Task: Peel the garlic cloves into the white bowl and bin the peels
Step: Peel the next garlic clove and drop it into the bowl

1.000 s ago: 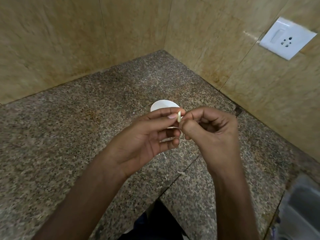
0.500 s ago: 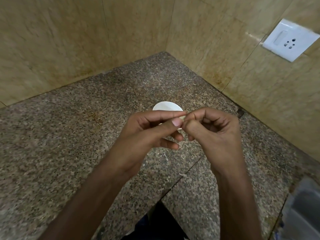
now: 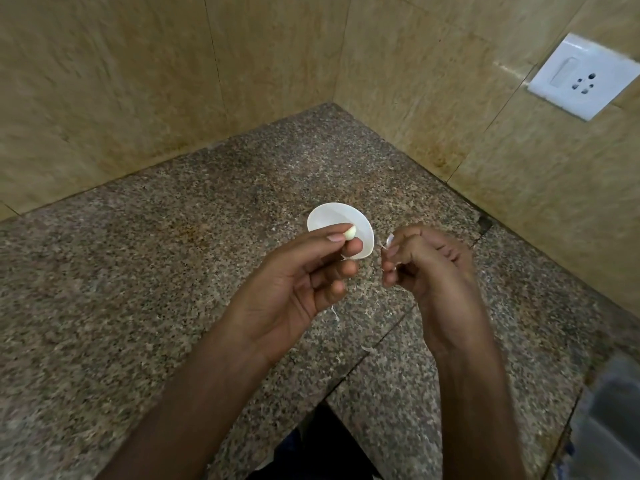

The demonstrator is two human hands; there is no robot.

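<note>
My left hand [image 3: 294, 292] pinched the bare clove [image 3: 350, 233] by the bowl [image 3: 322, 213], my right hand [image 3: 429, 265] the peel [image 3: 389, 241]; dropping the clove seemed next.

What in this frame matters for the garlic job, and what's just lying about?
In the job:
- garlic clove, pinched by the left hand
- peel, held in the right hand
- white bowl
- peel scraps on the counter

Lying about:
- wall socket
- grey object at lower right, too blurred to identify
</note>
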